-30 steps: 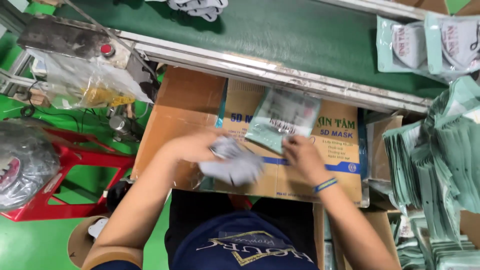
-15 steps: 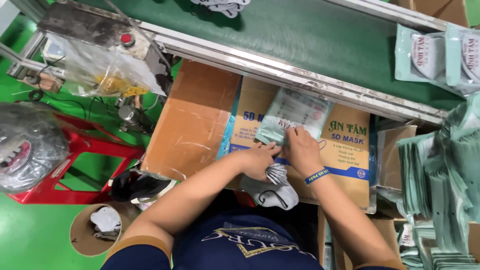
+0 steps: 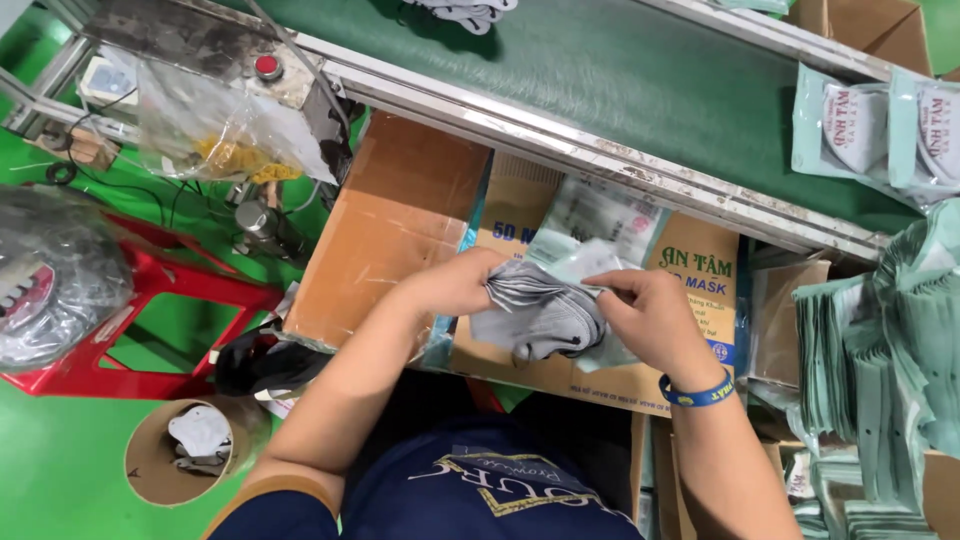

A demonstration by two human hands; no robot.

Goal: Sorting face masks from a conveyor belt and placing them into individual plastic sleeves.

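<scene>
Grey masks (image 3: 540,315), bunched above the cardboard box (image 3: 400,230), sit clamped in the left hand (image 3: 455,285) and right hand (image 3: 650,315) at the pouch (image 3: 600,215) mouth, where folds could snag and spill.

The stack of grey masks (image 3: 540,315) has been raised since half a second ago, when it hung low against the near edge of the cardboard box (image 3: 400,220); it is now held over the box top, between both hands. The left hand (image 3: 455,285) has been shifted to the stack's left end, fingers closed on it, and the right hand (image 3: 650,315) has been brought down onto the stack's right end. The pale green pouch (image 3: 600,225), held up against the box a second ago, is now partly covered by the masks, its mouth just behind the stack. The view has been shifted a little as well.
</scene>
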